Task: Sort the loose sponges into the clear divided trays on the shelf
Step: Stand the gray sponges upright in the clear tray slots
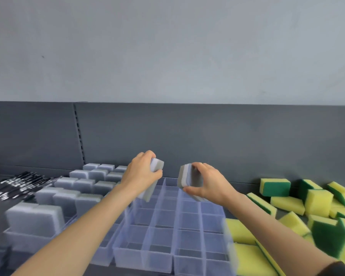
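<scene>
The left hand (pixel 141 173) is in the middle of the frame. Its fingers and thumb are curled around the left sponge (pixel 157 165), which is gray and white. There may be more than one sponge in that hand, but it is too blurry to tell.

Just to the right, the right hand (pixel 207 183) pinches the right sponge (pixel 184 176) between its thumb below and its fingers on top. This one is also gray, and it may be a small stack. The two hands are near each other but do not touch.

Both hands are up in the air over the back part of the empty tray (pixel 143 259). This clear tray fills the lower middle of the frame and has many little boxes with nothing in them. I think the hands are held there so the sponges can go straight down into the back boxes. Filling the back first keeps the front easy to reach.

At the lower left, the full tray (pixel 26 239) already holds standing gray sponges (pixel 48 218). They stand on edge, side by side, so more can fit.

At the right, the yellow and green sponges (pixel 317 202) lie in a loose heap on the shelf (pixel 237 186). They are not sorted yet, so there looks to be a lot of work left.

At the far left lie some black things (pixel 18 184), too blurry to name.
</scene>
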The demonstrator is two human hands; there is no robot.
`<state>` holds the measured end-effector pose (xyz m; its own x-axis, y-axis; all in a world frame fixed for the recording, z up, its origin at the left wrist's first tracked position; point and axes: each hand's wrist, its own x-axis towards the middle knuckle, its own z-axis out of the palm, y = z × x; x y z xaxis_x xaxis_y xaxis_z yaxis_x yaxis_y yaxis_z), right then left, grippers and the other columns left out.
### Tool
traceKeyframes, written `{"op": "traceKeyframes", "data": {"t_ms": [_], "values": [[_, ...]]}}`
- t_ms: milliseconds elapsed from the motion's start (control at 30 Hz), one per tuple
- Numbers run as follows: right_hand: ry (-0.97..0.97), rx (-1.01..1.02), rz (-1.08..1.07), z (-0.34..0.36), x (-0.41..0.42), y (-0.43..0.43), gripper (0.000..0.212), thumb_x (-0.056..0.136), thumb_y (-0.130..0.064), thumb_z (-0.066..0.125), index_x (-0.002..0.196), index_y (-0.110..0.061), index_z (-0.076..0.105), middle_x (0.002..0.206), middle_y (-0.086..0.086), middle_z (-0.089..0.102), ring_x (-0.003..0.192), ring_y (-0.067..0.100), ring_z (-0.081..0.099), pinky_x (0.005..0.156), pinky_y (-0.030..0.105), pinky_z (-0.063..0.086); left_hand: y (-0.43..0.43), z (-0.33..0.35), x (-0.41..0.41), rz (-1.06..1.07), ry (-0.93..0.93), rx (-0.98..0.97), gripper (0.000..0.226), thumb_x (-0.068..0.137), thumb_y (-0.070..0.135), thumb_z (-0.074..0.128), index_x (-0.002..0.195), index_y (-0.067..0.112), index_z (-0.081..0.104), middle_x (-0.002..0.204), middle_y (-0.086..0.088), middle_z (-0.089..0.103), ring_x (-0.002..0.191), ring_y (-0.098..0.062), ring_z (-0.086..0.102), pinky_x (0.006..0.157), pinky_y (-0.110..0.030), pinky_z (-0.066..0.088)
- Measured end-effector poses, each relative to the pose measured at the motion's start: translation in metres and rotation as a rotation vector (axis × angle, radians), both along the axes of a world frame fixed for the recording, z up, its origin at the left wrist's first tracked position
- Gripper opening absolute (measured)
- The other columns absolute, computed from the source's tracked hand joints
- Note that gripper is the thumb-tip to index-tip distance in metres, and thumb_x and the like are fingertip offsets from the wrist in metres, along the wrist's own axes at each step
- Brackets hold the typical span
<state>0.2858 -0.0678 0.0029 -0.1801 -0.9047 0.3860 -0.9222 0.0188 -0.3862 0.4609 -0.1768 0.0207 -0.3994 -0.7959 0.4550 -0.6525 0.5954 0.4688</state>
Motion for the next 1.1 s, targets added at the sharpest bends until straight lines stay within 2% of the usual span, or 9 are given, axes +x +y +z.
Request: {"op": "traceKeyframes", "data": {"t_ms": [267,400,633,733,900,967,1033,1100], "values": [[0.008,0.069,-0.153,-0.016,0.092,-0.032,0.067,0.074,-0.059,0.062,0.127,-0.021,0.045,0.117,-0.001,0.053,0.109,0.018,0.049,0.089,0.031,0.046,-0.028,-0.005,0.081,-0.125,0.038,0.042,0.026,0.077,0.024,0.064,0.1,0.017,0.053,0.096,0.0,0.053,0.089,-0.024,0.053,0.077,-0.037,0.048],[0.11,0.141,-0.259,-0.022,0.115,-0.03,0.062,0.073,-0.064,0.058,0.115,-0.019,0.052,0.111,0.001,0.055,0.104,0.021,0.051,0.082,0.032,0.047,-0.029,-0.011,0.1,-0.171,0.02,0.07,0.027,0.076,0.025,0.064,0.1,0.016,0.055,0.097,0.0,0.054,0.089,-0.024,0.053,0.076,-0.036,0.048],[0.193,0.29,-0.435,-0.019,0.106,0.0,0.055,0.072,-0.066,0.056,0.098,-0.018,0.058,0.092,-0.003,0.054,0.09,0.019,0.054,0.068,0.029,0.043,-0.006,-0.021,0.083,-0.216,-0.273,-0.014,0.025,0.079,0.024,0.057,0.099,0.01,0.051,0.104,-0.004,0.052,0.099,-0.029,0.054,0.072,-0.035,0.042],[0.201,0.371,-0.464,-0.025,0.097,0.01,0.055,0.071,-0.067,0.055,0.095,-0.018,0.059,0.097,-0.002,0.056,0.087,0.019,0.052,0.067,0.029,0.041,0.006,-0.033,0.063,-0.233,-0.423,-0.053,0.027,0.083,0.023,0.055,0.105,0.008,0.05,0.113,-0.008,0.051,0.106,-0.032,0.054,0.072,-0.033,0.037],[0.203,0.422,-0.47,-0.036,0.083,0.021,0.054,0.07,-0.069,0.054,0.09,-0.019,0.056,0.091,-0.003,0.051,0.084,0.018,0.05,0.065,0.028,0.037,0.015,-0.051,0.035,-0.254,-0.587,-0.071,0.025,0.084,0.014,0.054,0.108,0.006,0.053,0.117,-0.012,0.05,0.106,-0.033,0.056,0.073,-0.033,0.038],[0.193,0.418,-0.463,-0.039,0.08,0.023,0.051,0.07,-0.069,0.052,0.086,-0.02,0.054,0.09,-0.003,0.051,0.083,0.018,0.05,0.065,0.027,0.036,0.017,-0.055,0.029,-0.269,-0.621,-0.047,0.022,0.086,0.014,0.054,0.106,0.005,0.055,0.117,-0.012,0.05,0.105,-0.033,0.056,0.072,-0.033,0.036],[0.174,0.427,-0.452,-0.042,0.077,0.025,0.05,0.071,-0.069,0.05,0.084,-0.021,0.052,0.089,-0.003,0.05,0.082,0.018,0.049,0.066,0.028,0.036,0.018,-0.057,0.026,-0.292,-0.605,0.003,0.023,0.088,0.022,0.054,0.102,0.004,0.056,0.115,-0.012,0.05,0.103,-0.032,0.056,0.073,-0.032,0.037],[0.144,0.438,-0.436,-0.044,0.074,0.025,0.051,0.072,-0.071,0.047,0.085,-0.021,0.052,0.09,-0.003,0.052,0.083,0.018,0.051,0.067,0.029,0.037,0.015,-0.054,0.026,-0.306,-0.554,0.089,0.03,0.091,0.03,0.05,0.091,0.0,0.057,0.107,-0.018,0.054,0.099,-0.033,0.055,0.075,-0.033,0.04]]}}
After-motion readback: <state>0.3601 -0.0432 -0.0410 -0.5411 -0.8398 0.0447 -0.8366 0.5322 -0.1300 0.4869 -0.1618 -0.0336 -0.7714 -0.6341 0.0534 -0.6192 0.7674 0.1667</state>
